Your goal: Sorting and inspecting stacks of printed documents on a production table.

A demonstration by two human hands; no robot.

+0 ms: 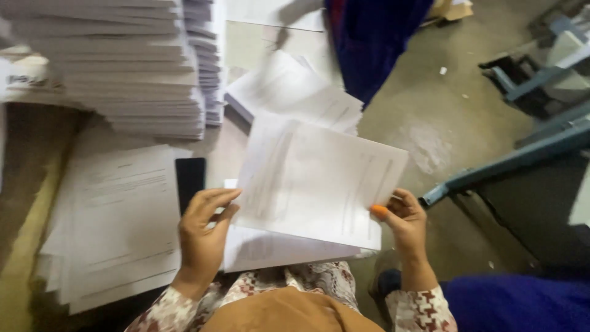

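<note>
In the head view, a white printed sheet (319, 181) fills the middle of the frame. It is lifted and tilted, its upper right corner pointing toward the right, with faint grey lines of print blurred by motion. Under it lies a small stack of loose sheets (276, 249) over the person's lap, near the lower centre.

The left hand (206, 230) sits at the lower left edge of the lifted sheet, fingers curled and narrow, thumb and fingertips touching the paper's edge; whether it pinches the top sheet or the ones beneath cannot be told. The right hand (405, 224) closes on the sheet's lower right corner, thumb on top, with an orange fingertip cover (379, 211) on one finger.

To the left of the left hand a flat pile of printed pages (117, 227) lies at the lower left, and a dark phone (190, 178) rests just beside it, near the left hand's fingers. A tall paper stack (123, 67) fills the upper left. Another loose bundle of pages (292, 92) lies above the lifted sheet, near the upper centre.

Open concrete floor (442, 123) spreads to the right of the sheet, bounded by a blue metal frame (510, 160) at the right edge. Blue cloth (369, 37) hangs at the top centre.
</note>
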